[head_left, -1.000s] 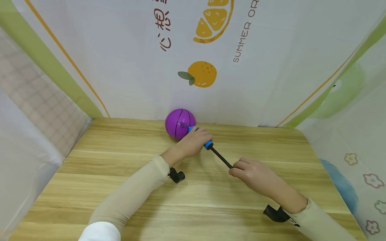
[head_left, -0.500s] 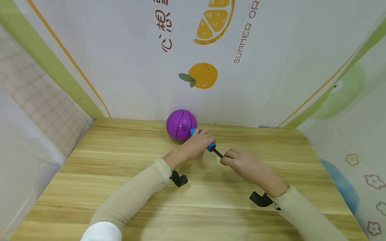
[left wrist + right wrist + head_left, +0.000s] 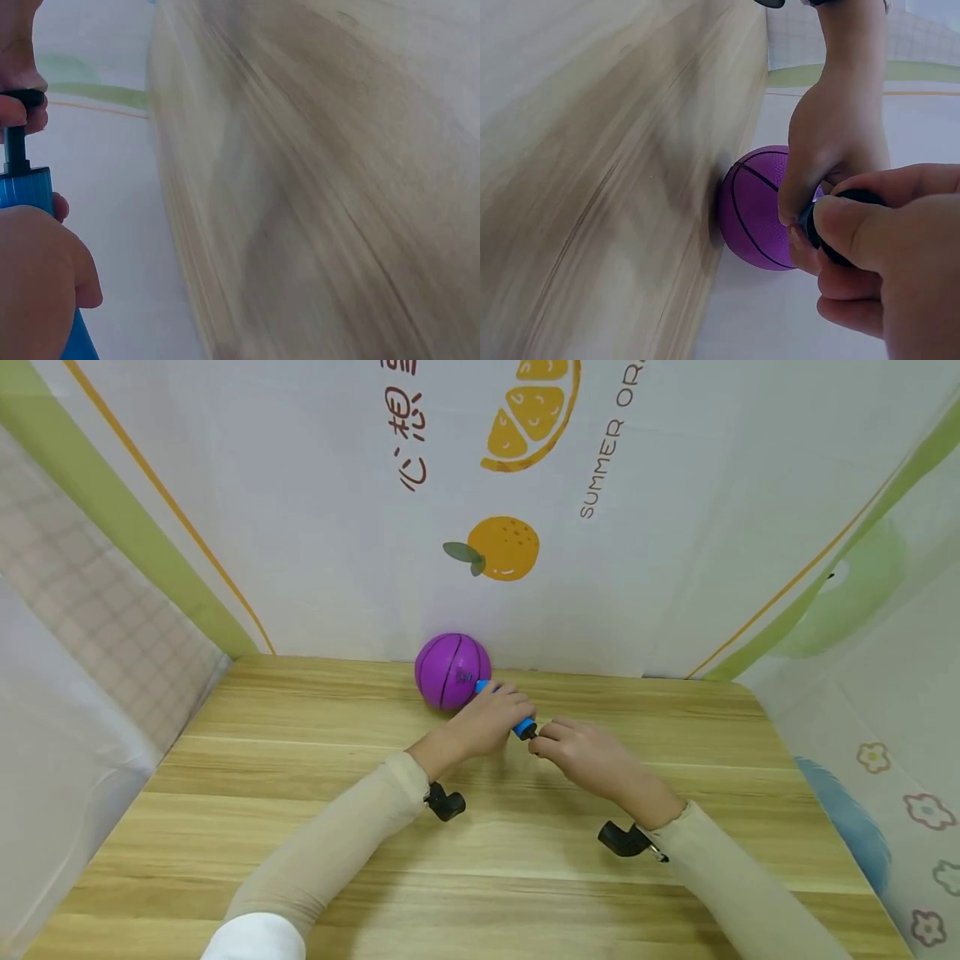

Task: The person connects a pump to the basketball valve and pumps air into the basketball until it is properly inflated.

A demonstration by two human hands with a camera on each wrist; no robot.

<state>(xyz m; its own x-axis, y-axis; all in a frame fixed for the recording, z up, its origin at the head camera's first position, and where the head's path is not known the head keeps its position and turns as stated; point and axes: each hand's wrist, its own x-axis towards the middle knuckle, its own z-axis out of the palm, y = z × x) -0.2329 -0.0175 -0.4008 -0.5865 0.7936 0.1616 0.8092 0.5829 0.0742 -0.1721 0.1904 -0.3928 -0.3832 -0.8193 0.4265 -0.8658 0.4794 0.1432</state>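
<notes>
A purple ball with black basketball lines (image 3: 444, 672) rests on the table against the back cloth. My left hand (image 3: 491, 720) is wrapped around the blue barrel of a hand pump (image 3: 523, 727), whose far end points at the ball's right side. Whether a needle joins pump and ball is hidden. My right hand (image 3: 588, 760) grips the pump's black handle (image 3: 28, 97), close to the barrel's near end; only a short length of rod shows in the left wrist view. In the right wrist view the ball (image 3: 754, 217) lies just beyond both hands.
The wood-grain table (image 3: 480, 885) spreads out before me. White cloth printed with oranges and lettering (image 3: 337, 568) stands along its back edge, with more cloth at both sides. A black camera mount (image 3: 447, 803) sits at the left wrist, another (image 3: 624, 839) at the right.
My right hand has moved left and up toward my left hand, sliding the pump's rod into the barrel. The left hand has kept its hold, and the ball has shifted very slightly.
</notes>
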